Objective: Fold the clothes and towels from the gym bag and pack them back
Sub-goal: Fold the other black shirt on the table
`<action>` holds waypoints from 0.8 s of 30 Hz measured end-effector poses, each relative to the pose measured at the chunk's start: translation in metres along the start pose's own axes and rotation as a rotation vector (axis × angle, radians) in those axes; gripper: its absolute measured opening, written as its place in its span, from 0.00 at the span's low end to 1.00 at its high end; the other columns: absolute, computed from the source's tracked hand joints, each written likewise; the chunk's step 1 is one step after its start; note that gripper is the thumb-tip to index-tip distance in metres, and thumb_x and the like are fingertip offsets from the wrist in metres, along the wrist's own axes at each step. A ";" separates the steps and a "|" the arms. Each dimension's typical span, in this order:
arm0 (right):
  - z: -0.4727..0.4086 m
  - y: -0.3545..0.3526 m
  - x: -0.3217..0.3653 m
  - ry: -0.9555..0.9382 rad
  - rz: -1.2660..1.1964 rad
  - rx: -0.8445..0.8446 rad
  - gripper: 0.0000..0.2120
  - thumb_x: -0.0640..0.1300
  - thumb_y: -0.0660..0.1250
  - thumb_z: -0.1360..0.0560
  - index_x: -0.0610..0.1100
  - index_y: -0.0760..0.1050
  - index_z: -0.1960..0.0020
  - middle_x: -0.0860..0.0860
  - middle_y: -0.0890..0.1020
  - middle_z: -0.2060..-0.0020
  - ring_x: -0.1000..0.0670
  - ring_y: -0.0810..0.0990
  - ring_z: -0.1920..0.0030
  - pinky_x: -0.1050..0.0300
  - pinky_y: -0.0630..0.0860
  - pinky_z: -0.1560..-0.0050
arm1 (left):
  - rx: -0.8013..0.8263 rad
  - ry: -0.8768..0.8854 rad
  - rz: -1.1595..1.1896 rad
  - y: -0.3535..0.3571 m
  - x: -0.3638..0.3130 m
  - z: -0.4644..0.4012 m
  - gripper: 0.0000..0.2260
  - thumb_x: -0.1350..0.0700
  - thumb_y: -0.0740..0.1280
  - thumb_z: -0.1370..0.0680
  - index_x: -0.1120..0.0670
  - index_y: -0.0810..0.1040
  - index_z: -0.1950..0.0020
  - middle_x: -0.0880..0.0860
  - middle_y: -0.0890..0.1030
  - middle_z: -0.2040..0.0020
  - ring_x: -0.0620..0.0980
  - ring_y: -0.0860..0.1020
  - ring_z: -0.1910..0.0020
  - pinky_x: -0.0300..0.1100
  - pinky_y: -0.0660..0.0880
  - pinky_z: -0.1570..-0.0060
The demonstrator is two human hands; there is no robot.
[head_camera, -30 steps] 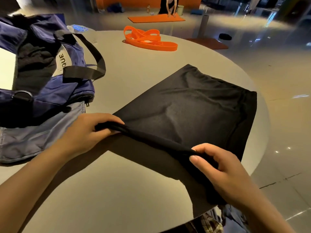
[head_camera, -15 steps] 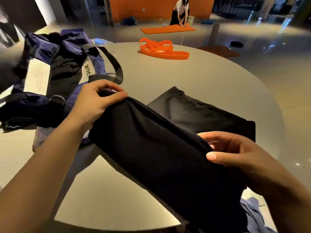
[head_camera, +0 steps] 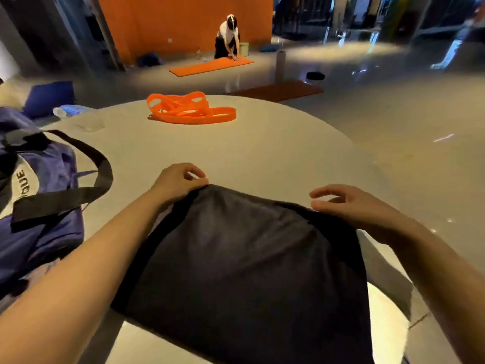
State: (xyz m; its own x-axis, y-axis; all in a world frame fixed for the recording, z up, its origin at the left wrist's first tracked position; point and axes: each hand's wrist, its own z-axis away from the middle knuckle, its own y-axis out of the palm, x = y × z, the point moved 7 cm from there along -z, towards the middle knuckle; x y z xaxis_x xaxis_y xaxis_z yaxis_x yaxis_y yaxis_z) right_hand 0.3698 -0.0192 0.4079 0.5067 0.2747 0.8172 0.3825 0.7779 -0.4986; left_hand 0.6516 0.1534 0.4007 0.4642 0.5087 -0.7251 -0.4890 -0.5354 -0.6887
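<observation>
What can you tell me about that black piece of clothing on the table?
The black garment is plain, soft, matte cloth, folded into a rough rectangle. It lies flat on the round table, its near edge hanging over the rim. The left hand pinches its far left corner; the right hand rests at the far right corner.

garment (head_camera: 244, 271): plain black
gym bag (head_camera: 49, 206): purple-blue, black straps, white patch with dark letters
table (head_camera: 262, 153): pale grey
bands (head_camera: 189, 109): bright orange
far mat (head_camera: 211, 66): orange
back wall (head_camera: 183, 24): orange
</observation>
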 end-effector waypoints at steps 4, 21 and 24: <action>0.002 -0.008 -0.010 -0.117 0.305 -0.040 0.21 0.66 0.65 0.34 0.61 0.73 0.43 0.63 0.78 0.51 0.60 0.77 0.51 0.65 0.72 0.54 | -0.027 0.045 -0.021 0.010 0.016 -0.008 0.05 0.50 0.68 0.23 0.49 0.81 0.50 0.45 0.81 0.53 0.44 0.78 0.52 0.38 0.71 0.55; -0.001 -0.028 -0.039 -0.046 0.514 -0.316 0.05 0.47 0.69 0.26 0.52 0.77 0.50 0.50 0.81 0.51 0.51 0.74 0.54 0.57 0.66 0.56 | 0.509 0.054 -0.057 0.008 0.008 -0.017 0.44 0.19 0.63 0.47 0.53 0.82 0.49 0.54 0.81 0.50 0.53 0.77 0.50 0.40 0.72 0.55; 0.015 -0.021 -0.021 -0.202 0.751 -0.554 0.12 0.41 0.72 0.29 0.43 0.79 0.46 0.44 0.78 0.53 0.42 0.76 0.53 0.54 0.68 0.59 | 0.539 0.059 -0.097 0.006 0.010 -0.016 0.47 0.18 0.62 0.47 0.53 0.80 0.45 0.55 0.80 0.46 0.57 0.76 0.44 0.44 0.73 0.51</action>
State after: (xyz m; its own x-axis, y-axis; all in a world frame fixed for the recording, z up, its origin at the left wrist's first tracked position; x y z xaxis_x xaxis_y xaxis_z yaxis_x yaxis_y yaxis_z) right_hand 0.3400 -0.0328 0.4051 0.6454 0.7263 0.2367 0.3497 -0.0054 -0.9369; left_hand 0.6648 0.1447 0.3888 0.5591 0.4911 -0.6681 -0.7438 -0.0590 -0.6658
